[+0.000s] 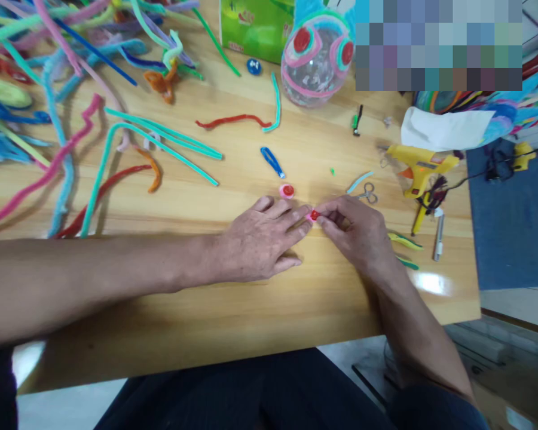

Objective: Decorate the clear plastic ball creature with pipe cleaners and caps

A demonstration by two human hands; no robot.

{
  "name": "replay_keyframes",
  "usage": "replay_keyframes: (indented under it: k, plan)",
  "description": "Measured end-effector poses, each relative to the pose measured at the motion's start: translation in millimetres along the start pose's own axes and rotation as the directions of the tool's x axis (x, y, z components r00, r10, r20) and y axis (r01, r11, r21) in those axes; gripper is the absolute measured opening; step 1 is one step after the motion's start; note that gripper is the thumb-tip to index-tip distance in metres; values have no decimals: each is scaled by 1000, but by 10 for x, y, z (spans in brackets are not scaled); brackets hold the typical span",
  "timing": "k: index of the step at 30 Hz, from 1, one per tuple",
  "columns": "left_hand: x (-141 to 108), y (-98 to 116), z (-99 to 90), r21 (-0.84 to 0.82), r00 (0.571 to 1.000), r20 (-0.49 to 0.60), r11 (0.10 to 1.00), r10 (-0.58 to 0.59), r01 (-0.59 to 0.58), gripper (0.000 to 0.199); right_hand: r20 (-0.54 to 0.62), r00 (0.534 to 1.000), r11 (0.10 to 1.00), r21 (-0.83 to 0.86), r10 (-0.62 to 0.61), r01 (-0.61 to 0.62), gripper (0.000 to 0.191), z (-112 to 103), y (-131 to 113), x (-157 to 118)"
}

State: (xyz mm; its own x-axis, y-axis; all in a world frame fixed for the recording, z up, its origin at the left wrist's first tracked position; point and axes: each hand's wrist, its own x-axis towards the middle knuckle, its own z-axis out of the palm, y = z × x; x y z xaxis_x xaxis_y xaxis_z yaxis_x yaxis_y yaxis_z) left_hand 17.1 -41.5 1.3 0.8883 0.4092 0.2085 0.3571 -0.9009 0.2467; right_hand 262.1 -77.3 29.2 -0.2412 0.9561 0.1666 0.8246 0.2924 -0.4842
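Right hand pinching a small red-and-pink piece between thumb and forefinger, low over the bench. Left hand palm down, fingers spread, fingertips touching the piece's pink edge. Done, I'd judge: one pink-rimmed red disc, lying just beyond my left fingers, and the clear ball at the back, which already carries two red-centred rings. Left: the piece I'm pinching looks unfinished, its rim mostly hidden by my fingertips, can't tell how far round it goes. Loose fuzzy stems lie unused leftward; glue gun lies at right, untouched.
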Motion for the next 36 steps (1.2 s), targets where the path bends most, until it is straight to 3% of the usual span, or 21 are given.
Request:
replay_keyframes:
  k: [7,18,30,36]
  plan:
    - [-6,-5,18,18,1000,-15,1000,16,-16,66,-9,998,997,-16,-69,69,18,19,15,-5]
    - [-11,-2,20,4,1000,-6,1000,3,-3,64,-54,985,979,-132,-162,153,16,73,64,-46]
    - [-5,11,-23,-2,997,73,1000,-6,6,61,-36,993,992,-61,-115,112,12,39,60,-26]
    - [-3,20,-46,-4,999,47,1000,-20,20,62,-5,997,996,-33,-79,79,8,31,43,-15]
